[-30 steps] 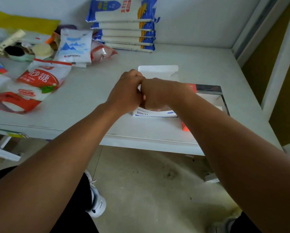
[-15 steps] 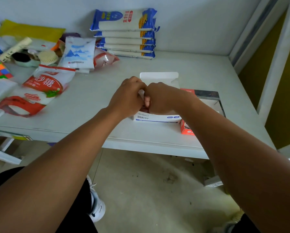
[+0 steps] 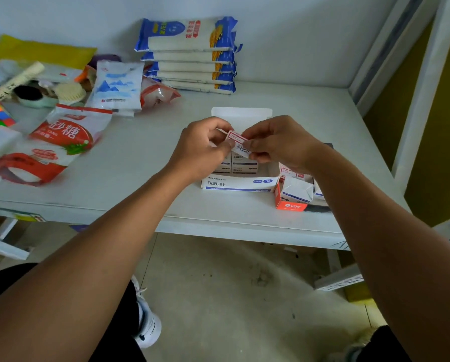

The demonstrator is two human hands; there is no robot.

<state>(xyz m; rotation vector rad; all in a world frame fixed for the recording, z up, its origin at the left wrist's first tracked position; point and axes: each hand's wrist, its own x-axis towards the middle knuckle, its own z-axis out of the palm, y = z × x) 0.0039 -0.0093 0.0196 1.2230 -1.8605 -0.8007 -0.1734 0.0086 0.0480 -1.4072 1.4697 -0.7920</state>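
Grip: left hand [image 3: 200,150] and right hand [image 3: 278,142] both pinch the small box [image 3: 238,143], fingers curled on its two ends.
Small box: red and white, barcode facing me, tilted, held in the air between the hands.
Below: I see the open carton [image 3: 239,184] on the table [image 3: 140,178], with more little boxes inside.
Right: orange box [image 3: 291,197] beside the carton.
Far left: sugar bag [image 3: 62,137], well apart.
Back: blue packets [image 3: 190,56], stacked.
Blocking: the hands hide the carton's middle from me.
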